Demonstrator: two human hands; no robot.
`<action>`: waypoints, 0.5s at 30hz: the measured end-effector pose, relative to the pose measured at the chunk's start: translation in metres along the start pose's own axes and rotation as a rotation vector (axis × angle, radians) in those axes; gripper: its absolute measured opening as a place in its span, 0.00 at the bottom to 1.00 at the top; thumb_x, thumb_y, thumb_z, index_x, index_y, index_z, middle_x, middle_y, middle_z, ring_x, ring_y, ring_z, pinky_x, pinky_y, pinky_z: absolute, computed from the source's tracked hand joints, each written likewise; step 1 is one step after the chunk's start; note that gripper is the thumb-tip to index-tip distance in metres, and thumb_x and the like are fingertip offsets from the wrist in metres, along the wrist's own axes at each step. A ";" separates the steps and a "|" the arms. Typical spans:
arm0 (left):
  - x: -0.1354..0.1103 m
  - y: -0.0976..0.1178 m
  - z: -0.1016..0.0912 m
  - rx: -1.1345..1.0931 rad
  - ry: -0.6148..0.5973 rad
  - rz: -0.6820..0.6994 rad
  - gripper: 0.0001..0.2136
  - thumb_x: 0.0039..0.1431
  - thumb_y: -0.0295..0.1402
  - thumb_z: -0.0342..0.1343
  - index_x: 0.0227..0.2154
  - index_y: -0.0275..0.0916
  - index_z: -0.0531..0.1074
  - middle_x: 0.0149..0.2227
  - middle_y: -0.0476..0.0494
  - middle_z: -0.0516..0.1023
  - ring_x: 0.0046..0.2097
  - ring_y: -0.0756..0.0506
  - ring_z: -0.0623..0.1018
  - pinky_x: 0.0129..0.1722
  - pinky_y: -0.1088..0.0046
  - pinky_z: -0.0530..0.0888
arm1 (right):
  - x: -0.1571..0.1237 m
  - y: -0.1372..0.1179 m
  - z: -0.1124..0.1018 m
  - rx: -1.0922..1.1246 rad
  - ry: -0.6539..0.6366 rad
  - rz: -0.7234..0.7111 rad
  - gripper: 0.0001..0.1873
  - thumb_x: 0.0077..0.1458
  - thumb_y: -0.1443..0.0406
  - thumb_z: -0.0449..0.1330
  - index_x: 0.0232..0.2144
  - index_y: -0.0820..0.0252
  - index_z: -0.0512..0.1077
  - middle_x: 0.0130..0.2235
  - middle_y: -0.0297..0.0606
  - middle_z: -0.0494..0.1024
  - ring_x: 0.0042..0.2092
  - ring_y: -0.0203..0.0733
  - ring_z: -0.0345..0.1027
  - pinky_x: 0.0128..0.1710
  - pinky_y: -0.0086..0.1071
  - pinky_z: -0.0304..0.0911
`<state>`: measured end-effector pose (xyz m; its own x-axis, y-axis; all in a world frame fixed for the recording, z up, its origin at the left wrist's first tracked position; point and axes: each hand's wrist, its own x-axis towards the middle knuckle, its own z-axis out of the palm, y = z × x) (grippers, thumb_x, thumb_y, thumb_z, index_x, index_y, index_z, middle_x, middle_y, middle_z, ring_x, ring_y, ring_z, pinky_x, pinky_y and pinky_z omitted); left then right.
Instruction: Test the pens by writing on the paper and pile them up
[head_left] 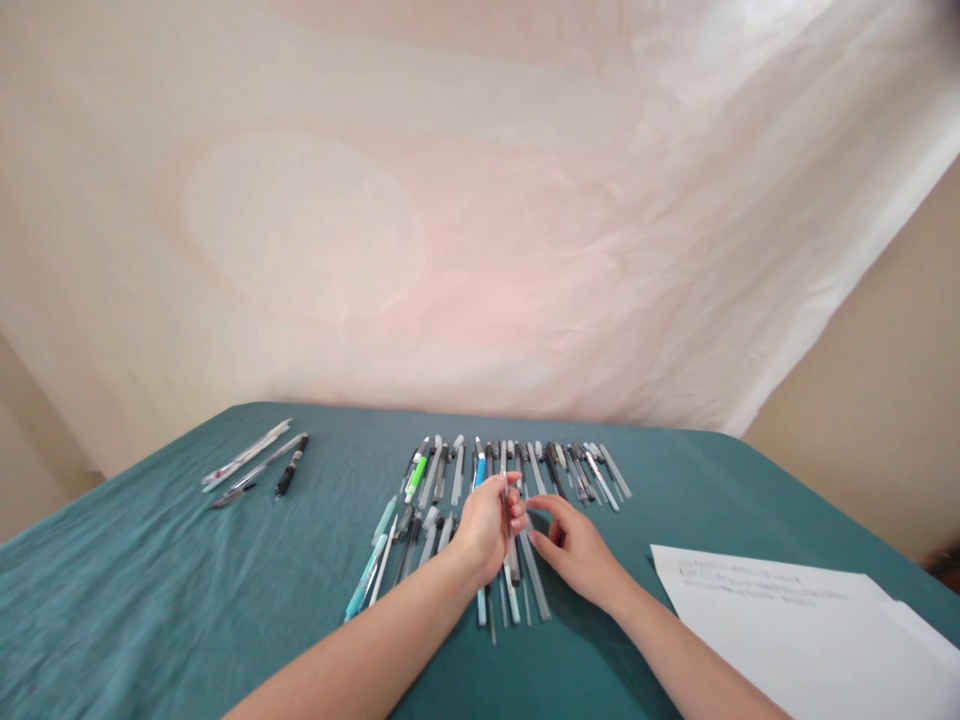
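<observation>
My left hand (486, 528) is closed, palm turned toward the right, with its fingers curled round a slim greyish pen (505, 505) that points away from me. Just to its right hovers my right hand (576, 550), thumb and index finger apart in a curve, nothing visible between them. Beneath and around both hands lie many pens in two rough rows. The far row includes a green pen (416, 478) and a white pen (602, 480). In the near row are a teal pen (365, 580) and a clear grey pen (536, 580); my left hand and forearm hide part of that row.
Several pens lie apart at the left, among them a black pen (291, 468) and a white pen (247, 455). White paper sheets (810, 640) with handwriting rest at the right. A teal cloth (150, 600) covers the table, and a pale curtain (487, 250) hangs behind it.
</observation>
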<state>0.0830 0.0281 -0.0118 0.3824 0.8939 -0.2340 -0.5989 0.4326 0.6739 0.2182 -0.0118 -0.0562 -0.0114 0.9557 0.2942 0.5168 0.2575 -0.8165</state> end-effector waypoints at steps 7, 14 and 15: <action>-0.004 0.000 0.002 0.034 -0.036 0.014 0.07 0.54 0.32 0.47 0.34 0.35 0.63 0.20 0.53 0.59 0.19 0.55 0.61 0.17 0.81 0.55 | -0.002 0.005 0.004 -0.125 0.018 0.012 0.17 0.45 0.65 0.57 0.40 0.55 0.70 0.20 0.29 0.67 0.21 0.35 0.58 0.23 0.28 0.51; -0.006 -0.003 0.001 0.115 -0.076 0.064 0.08 0.55 0.34 0.48 0.35 0.35 0.65 0.22 0.50 0.67 0.24 0.52 0.69 0.26 0.77 0.64 | -0.001 -0.012 -0.002 -0.075 0.090 -0.029 0.11 0.51 0.60 0.53 0.36 0.57 0.70 0.31 0.36 0.71 0.23 0.34 0.59 0.25 0.29 0.53; -0.006 -0.003 0.001 0.145 -0.080 0.085 0.09 0.55 0.35 0.49 0.35 0.35 0.66 0.23 0.48 0.69 0.26 0.51 0.70 0.28 0.76 0.65 | -0.001 -0.014 -0.003 -0.055 0.126 -0.028 0.11 0.53 0.59 0.52 0.32 0.58 0.70 0.29 0.36 0.71 0.24 0.35 0.59 0.25 0.29 0.53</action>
<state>0.0835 0.0214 -0.0123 0.3930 0.9117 -0.1196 -0.5261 0.3296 0.7839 0.2137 -0.0169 -0.0430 0.0787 0.9218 0.3795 0.5638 0.2728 -0.7796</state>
